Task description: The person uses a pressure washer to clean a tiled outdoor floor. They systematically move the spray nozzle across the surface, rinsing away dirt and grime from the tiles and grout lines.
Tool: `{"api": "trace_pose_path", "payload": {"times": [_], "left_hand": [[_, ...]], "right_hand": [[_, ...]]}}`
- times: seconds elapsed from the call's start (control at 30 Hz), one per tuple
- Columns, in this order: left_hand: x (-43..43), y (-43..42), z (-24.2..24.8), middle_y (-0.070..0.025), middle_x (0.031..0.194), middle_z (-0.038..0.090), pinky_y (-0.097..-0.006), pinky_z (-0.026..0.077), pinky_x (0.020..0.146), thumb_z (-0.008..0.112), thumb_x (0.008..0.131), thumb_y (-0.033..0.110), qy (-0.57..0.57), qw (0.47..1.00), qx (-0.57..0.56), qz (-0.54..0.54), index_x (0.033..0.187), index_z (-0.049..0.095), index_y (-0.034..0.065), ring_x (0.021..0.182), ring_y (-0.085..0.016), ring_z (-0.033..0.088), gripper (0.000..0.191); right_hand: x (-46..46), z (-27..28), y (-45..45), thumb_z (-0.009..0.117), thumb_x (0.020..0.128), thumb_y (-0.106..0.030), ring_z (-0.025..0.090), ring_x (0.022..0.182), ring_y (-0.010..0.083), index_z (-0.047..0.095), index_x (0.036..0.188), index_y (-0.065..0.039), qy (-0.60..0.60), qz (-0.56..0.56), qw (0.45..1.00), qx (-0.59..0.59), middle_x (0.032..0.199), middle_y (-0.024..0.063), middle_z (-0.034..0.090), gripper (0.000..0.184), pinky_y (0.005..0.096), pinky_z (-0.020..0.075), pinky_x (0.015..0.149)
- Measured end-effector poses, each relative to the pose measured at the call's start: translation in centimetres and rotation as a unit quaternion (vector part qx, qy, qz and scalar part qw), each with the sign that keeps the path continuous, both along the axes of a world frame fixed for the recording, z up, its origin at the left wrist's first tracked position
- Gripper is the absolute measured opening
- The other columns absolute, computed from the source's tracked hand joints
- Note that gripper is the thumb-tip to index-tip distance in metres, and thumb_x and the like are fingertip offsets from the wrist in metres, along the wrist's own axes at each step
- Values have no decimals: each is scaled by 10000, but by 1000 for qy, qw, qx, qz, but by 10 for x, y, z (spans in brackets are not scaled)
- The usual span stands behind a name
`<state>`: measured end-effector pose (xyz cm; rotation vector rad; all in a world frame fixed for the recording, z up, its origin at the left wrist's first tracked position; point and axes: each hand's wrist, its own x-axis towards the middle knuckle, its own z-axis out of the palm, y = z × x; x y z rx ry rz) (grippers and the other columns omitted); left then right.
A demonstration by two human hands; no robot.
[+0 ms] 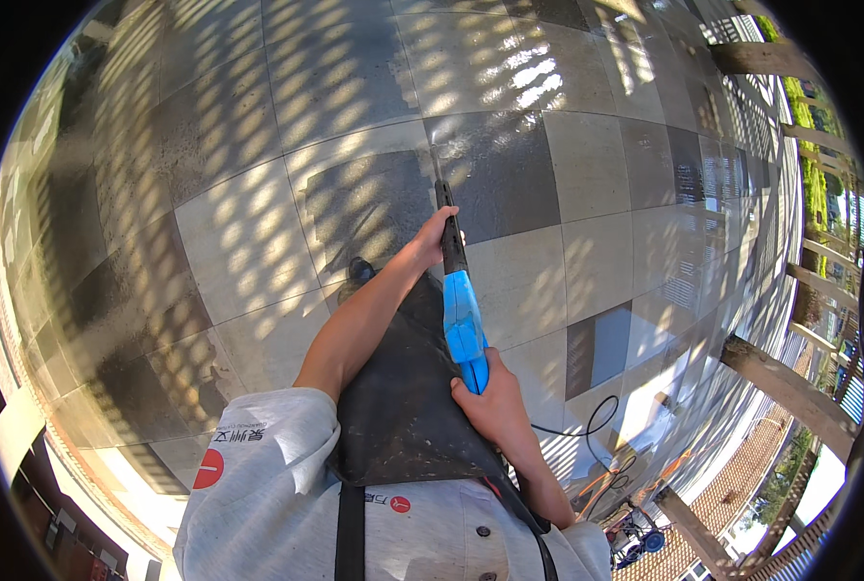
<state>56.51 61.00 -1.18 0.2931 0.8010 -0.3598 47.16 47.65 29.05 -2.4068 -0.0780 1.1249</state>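
A blue and black pressure washer spray gun (464, 312) points away from me over the tiled floor. My left hand (435, 236) grips its black front barrel. Around the blue rear handle is my right hand (494, 399), closed; its trigger is hidden. A thin spray leaves the nozzle and meets wet, dark floor tiles (490, 174). Paler tiles (595, 167) lie to the right of them. A dark apron (410, 407) hangs over my front, with a dark shoe (361, 269) showing past its edge.
A black hose (588, 433) curls over the floor at the lower right, beside an orange cord (595, 483). Further down stands a wheeled machine (635, 537). Wooden posts (788, 385) rise along the right side. Lattice shadows and wet reflections cover much of the paving.
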Motion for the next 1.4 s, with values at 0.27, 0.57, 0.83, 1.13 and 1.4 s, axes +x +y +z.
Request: {"api": "trace_pose_path", "payload": {"times": [0.27, 0.57, 0.83, 1.13, 1.4], "left_hand": [[-85, 65, 1, -87, 632, 518, -380, 479, 525, 588, 836, 385, 133, 981, 65, 122, 948, 428, 119, 549, -216, 546, 330], [-128, 80, 3, -92, 672, 511, -387, 482, 558, 581, 845, 355, 167, 964, 95, 181, 992, 387, 110, 588, -221, 543, 345], [-40, 0, -9, -91, 633, 525, -347, 488, 537, 573, 863, 384, 39, 998, 30, 46, 960, 425, 88, 551, -205, 551, 345], [-46, -4, -8, -90, 647, 530, -355, 495, 571, 567, 857, 385, 35, 999, 12, 37, 999, 406, 94, 577, -210, 567, 363], [-152, 52, -1, -36, 661, 513, -370, 456, 587, 557, 839, 376, 187, 967, 87, 146, 772, 476, 126, 571, -206, 521, 272]], "right_hand": [[8, -9, 11, 662, 762, -251, 610, 761, 368, 507, 1056, 0, 100, 78, 990, 60, 797, 226, 605, 417, 413, 470, 709], [8, -12, 11, 658, 766, -252, 597, 727, 383, 501, 996, -6, 140, 107, 981, 83, 755, 220, 582, 371, 421, 457, 683], [-6, 1, -13, 657, 758, -235, 573, 756, 359, 500, 1059, 13, 51, 23, 998, -1, 797, 232, 588, 420, 423, 459, 687], [-16, 3, -16, 664, 757, -226, 529, 707, 288, 504, 1002, 9, 36, 20, 999, 14, 747, 185, 546, 376, 380, 446, 658], [-12, -15, -13, 661, 768, -238, 586, 708, 327, 495, 983, -4, 157, 115, 978, 69, 755, 207, 569, 358, 385, 459, 680]]}}
